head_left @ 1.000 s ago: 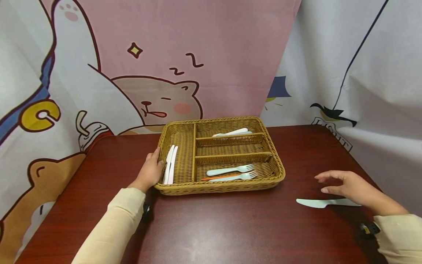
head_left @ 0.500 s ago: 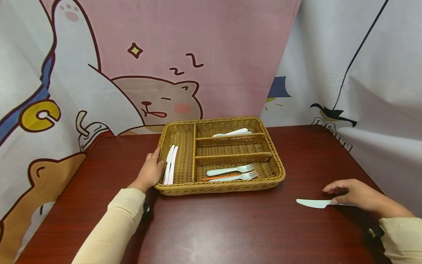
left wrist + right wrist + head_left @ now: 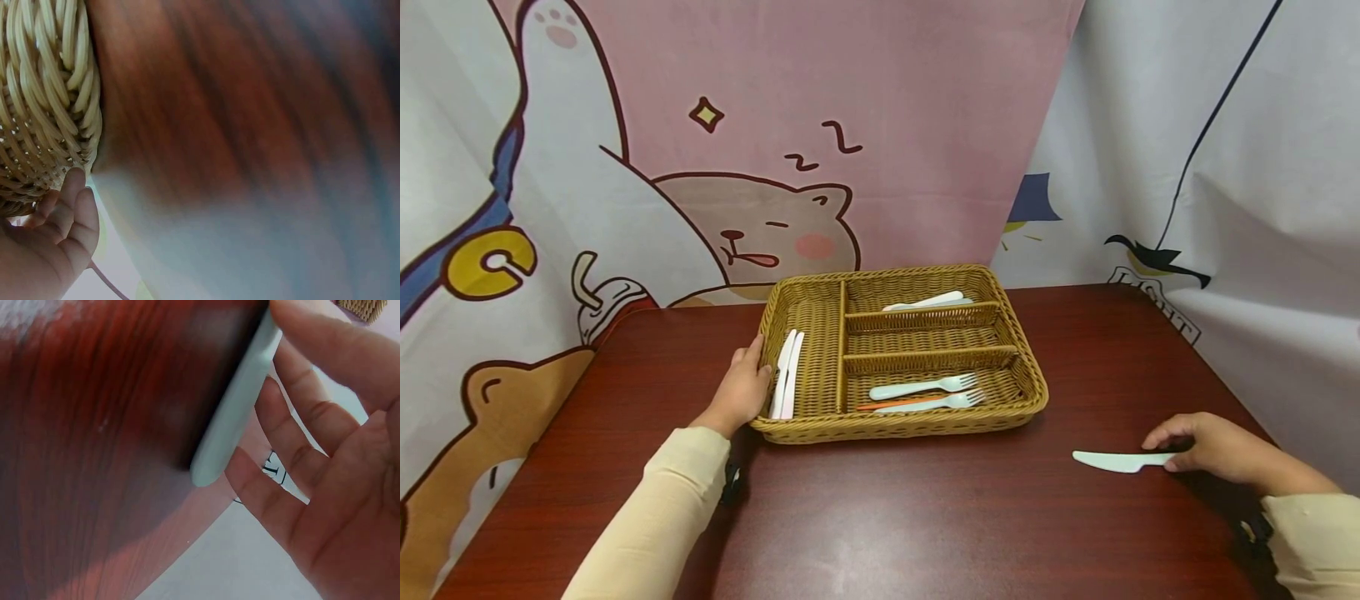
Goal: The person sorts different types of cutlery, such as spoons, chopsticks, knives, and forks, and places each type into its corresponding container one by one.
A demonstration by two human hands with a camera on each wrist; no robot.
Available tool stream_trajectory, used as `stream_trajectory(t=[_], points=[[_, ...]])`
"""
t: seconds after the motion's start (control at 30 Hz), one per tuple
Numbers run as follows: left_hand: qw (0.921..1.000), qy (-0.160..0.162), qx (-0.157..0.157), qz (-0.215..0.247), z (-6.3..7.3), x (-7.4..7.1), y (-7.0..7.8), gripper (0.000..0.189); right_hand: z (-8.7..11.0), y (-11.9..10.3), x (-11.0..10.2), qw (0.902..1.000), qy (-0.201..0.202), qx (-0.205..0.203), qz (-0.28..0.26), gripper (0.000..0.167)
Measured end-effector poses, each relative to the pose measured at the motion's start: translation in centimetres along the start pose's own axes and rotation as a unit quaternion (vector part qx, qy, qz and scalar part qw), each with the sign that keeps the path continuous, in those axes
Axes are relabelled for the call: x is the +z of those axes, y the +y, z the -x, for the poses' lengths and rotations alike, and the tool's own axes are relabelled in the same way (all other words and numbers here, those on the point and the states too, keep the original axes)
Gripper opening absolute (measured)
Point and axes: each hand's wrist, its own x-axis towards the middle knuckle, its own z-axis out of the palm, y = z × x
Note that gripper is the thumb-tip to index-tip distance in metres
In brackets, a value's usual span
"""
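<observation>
A wicker cutlery basket (image 3: 841,350) with several compartments stands on the table. My left hand (image 3: 741,392) holds its left side near the front corner, thumb over the rim; the left wrist view shows the fingers (image 3: 75,219) against the outer weave. At the right, a pale green table knife (image 3: 1112,462) lies along the tabletop, blade towards the left. My right hand (image 3: 1213,450) pinches its handle (image 3: 231,422) between thumb and fingers. The palm hides most of the handle in the head view.
Inside the basket, white knives (image 3: 790,375) lie in the left compartment. Pale green forks (image 3: 925,387) and an orange utensil (image 3: 880,407) are in the front one, more white and pale cutlery (image 3: 928,301) at the back. A printed curtain (image 3: 925,125) hangs behind the dark red table (image 3: 887,517).
My right hand has come down onto the knife's handle and its fingers have closed in on it. The left hand and the basket have stayed put.
</observation>
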Motion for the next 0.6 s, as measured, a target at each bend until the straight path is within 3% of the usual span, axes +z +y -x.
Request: stream_trajectory(t=[0.27, 0.4, 0.6], points=[[1.0000, -0.002, 0.002, 0.000, 0.02, -0.15, 0.21, 0.059, -0.09, -0.09, -0.02, 0.9994, -0.015, -0.011, 0.028, 0.022], [1.0000, -0.003, 0.001, -0.002, 0.01, -0.14, 0.13, 0.060, -0.09, -0.22, 0.16, 0.9996, -0.014, -0.023, 0.011, 0.022], [1.0000, -0.002, 0.005, -0.003, 0.07, -0.11, 0.13, 0.060, 0.08, -0.50, 0.20, 0.9993, -0.021, 0.000, -0.031, 0.020]])
